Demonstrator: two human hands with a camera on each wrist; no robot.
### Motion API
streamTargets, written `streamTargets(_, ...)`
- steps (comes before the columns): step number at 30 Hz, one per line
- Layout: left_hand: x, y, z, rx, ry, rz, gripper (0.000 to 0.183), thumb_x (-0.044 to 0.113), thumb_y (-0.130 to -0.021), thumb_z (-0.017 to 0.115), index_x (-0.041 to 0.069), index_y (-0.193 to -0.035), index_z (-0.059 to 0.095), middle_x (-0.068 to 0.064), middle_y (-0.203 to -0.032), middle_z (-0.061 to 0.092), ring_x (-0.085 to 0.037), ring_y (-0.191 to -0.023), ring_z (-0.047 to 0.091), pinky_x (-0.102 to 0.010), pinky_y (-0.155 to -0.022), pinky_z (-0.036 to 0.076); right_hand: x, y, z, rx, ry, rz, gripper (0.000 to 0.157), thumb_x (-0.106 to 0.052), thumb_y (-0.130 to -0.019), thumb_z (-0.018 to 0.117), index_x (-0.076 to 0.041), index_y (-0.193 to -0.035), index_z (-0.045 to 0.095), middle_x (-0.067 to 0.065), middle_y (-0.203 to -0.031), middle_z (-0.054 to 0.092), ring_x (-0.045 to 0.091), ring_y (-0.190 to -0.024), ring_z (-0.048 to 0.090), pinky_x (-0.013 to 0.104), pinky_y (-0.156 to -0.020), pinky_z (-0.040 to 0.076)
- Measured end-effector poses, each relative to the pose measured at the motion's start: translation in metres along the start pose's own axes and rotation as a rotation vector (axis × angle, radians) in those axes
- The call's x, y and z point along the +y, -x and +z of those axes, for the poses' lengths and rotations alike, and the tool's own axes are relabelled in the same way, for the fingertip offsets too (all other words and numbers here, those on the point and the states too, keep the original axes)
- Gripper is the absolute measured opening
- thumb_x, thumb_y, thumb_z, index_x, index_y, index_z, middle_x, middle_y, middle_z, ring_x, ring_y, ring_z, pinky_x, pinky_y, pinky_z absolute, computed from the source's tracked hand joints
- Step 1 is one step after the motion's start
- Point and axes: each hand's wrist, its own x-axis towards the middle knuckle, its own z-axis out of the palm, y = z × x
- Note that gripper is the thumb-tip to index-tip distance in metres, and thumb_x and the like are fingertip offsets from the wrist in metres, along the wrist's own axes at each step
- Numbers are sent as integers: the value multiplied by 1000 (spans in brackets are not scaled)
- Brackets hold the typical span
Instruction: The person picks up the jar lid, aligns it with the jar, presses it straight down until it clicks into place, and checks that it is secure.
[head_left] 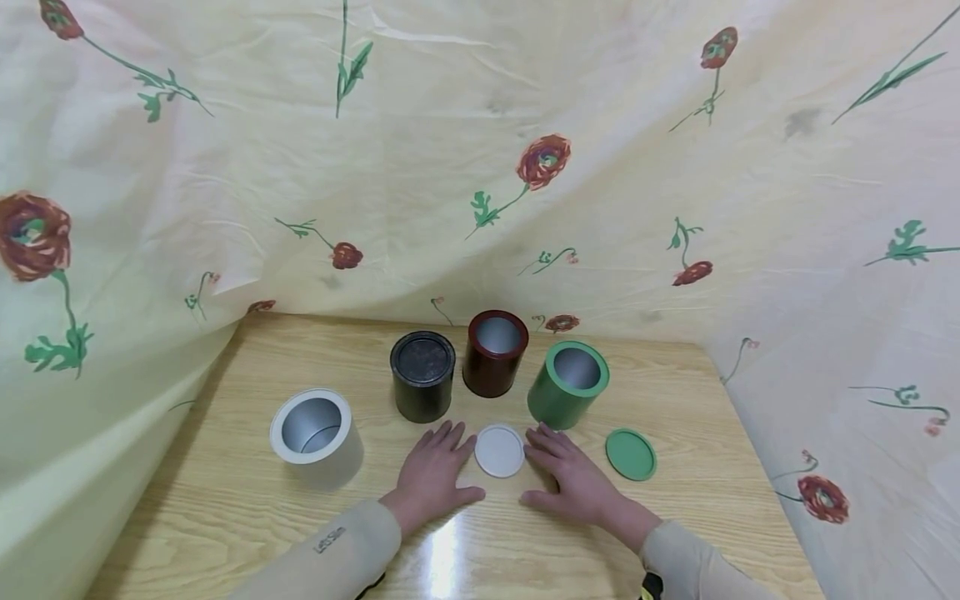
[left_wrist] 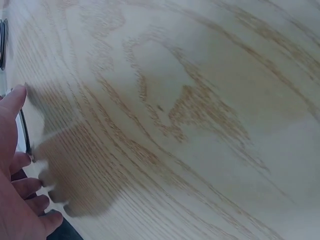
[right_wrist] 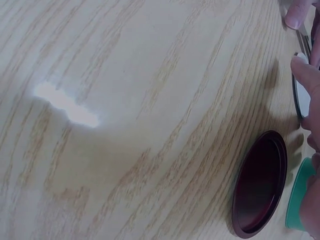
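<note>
We see a flat, round white lid [head_left: 499,451] on the pale wood-grain surface [head_left: 697,517], lying between our left grip [head_left: 433,477] and our right grip [head_left: 567,479]. Being a disc, it has no long axis; its rim sits just beside the fingers on either side, and we cannot tell which touches. Both grips are spread, fingers extended, holding nothing. The uncovered white cylindrical can [head_left: 341,467] stands nearer our left grip.
</note>
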Motion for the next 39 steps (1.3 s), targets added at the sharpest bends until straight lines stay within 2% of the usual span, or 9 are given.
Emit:
streamTargets(5, -1, 1, -1, 10, -8, 11, 85, 66, -90, 75, 11, -153, 59, -18, -160, 53, -39, -150, 48, -53, -121, 42, 0, -1, 0, 15, 3, 5, 68, -43, -93, 83, 1, -142, 67, 22, -156, 56, 48, -150, 43, 66, -118, 39)
streamTargets(13, -3, -2, -4, -11, -3, -5, 86, 65, -91, 75, 10, -155, 58, -19, -161, 51, -39, -152, 45, -53, -123, 40, 5, -5, 8, 9, 11, 5, 70, -46, -94, 82, 0, -144, 66, 21, -158, 53, 47, -153, 39, 64, -120, 39)
streamTargets(26, -10, 8, -4, 28, -7, 35, 88, 67, -86, 79, 10, -151, 62, -19, -158, 54, -40, -148, 49, -54, -120, 43, 2, -9, 6, -26, 5, 9, 69, -43, -92, 84, -5, -147, 65, 19, -161, 51, 45, -155, 37, 65, -120, 37)
streamTargets(33, -14, 9, 0, 21, 0, 38, 88, 69, -88, 76, 12, -153, 60, -19, -161, 51, -39, -152, 45, -53, -123, 40, 0, -12, 7, -24, -6, -14, 69, -41, -91, 86, -4, -146, 65, 20, -161, 50, 47, -154, 36, 67, -119, 37)
streamTargets(39, -14, 10, 4, 48, -11, 48, 89, 70, -86, 77, 12, -152, 62, -19, -160, 53, -40, -151, 46, -54, -122, 41, 0, -16, 6, -42, -14, -17, 71, -39, -89, 89, -6, -147, 66, 20, -162, 49, 47, -155, 35, 66, -119, 38)
